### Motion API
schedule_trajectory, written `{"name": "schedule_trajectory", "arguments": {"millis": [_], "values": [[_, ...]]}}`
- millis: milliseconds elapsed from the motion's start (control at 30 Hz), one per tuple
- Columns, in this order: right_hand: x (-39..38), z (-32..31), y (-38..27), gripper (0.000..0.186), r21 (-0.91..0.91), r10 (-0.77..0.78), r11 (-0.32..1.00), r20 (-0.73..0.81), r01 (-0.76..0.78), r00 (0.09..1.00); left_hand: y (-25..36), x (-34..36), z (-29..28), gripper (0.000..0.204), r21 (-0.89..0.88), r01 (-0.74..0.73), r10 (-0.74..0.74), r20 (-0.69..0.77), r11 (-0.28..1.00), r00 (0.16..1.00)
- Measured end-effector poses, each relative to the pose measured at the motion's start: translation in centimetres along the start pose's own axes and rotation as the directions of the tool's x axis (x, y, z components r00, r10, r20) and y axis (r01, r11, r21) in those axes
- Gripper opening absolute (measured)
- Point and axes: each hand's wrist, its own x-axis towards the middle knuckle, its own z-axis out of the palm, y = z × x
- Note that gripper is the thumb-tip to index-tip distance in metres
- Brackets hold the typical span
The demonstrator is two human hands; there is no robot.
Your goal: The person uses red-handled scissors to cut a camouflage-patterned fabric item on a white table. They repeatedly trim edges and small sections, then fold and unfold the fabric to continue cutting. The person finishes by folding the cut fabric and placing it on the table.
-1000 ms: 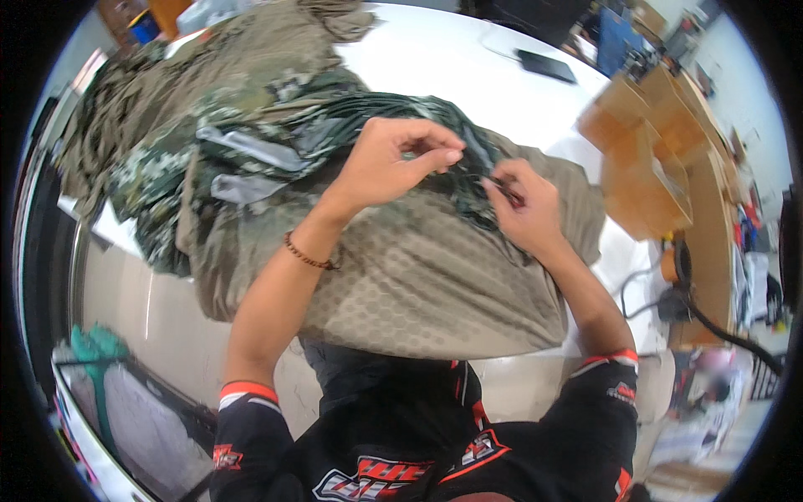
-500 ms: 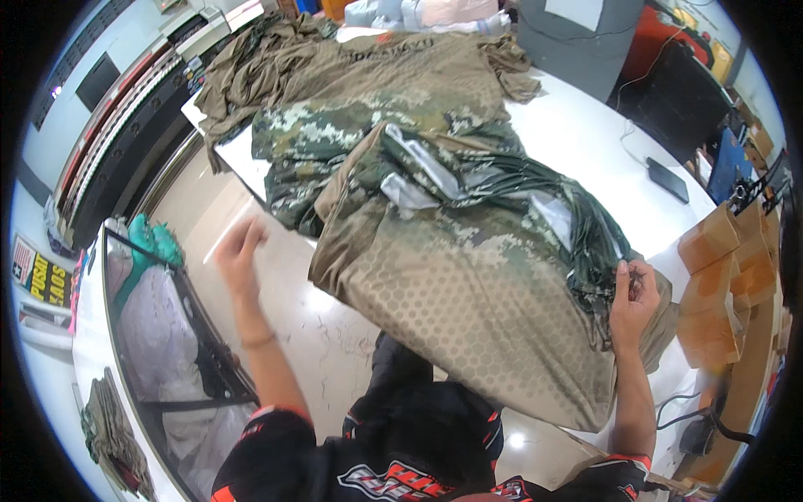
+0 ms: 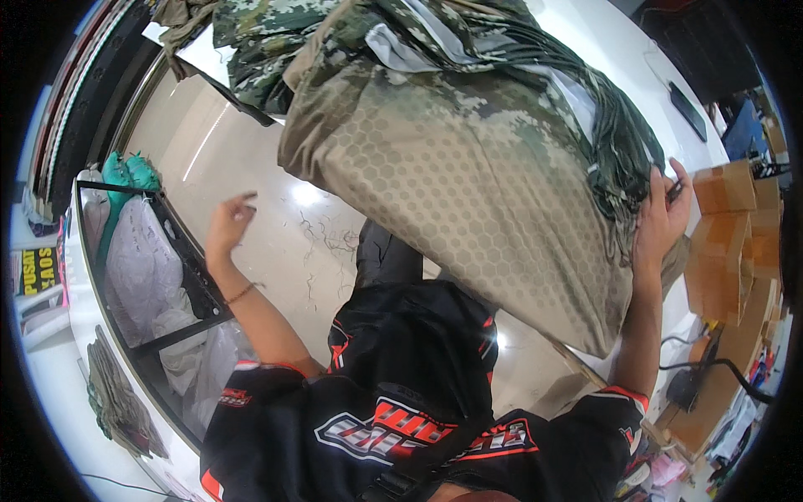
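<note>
We counted two hands (image 3: 227, 224), one phone (image 3: 688, 110), three stacked cardboard boxes (image 3: 726, 186), and one heap of camouflage garments (image 3: 468, 159).

We see a bright, evenly lit indoor scene. Light comes from above: two white glare spots sit on the glossy floor (image 3: 309, 197), and the white desk (image 3: 611, 42) is nearly overexposed. Shadows are soft. The fisheye lens bends straight edges strongly near the black round rim. The left hand (image 3: 227, 224) looks slightly blurred; the camouflage fabric (image 3: 468, 192) stays sharp.

Left hand (image 3: 227, 224) loosely curled, raised; right hand (image 3: 661, 219) pinching
</note>
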Motion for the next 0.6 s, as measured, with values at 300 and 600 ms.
{"name": "schedule_trajectory", "arguments": {"millis": [300, 600], "values": [[0.4, -0.7, 0.6, 0.014, 0.098, 0.208, 0.974, -0.053, -0.203, 0.977, 33.3, -0.6, -0.4, 0.02, -0.196, -0.819, 0.826, -0.063, 0.539, 0.559], [0.7, -1.4, 1.9, 0.015, 0.277, 0.177, 0.947, -0.022, -0.164, 0.984, 48.5, -1.3, 16.8, 0.027, -0.35, -0.937, 0.982, -0.177, -0.005, 0.061]]}}
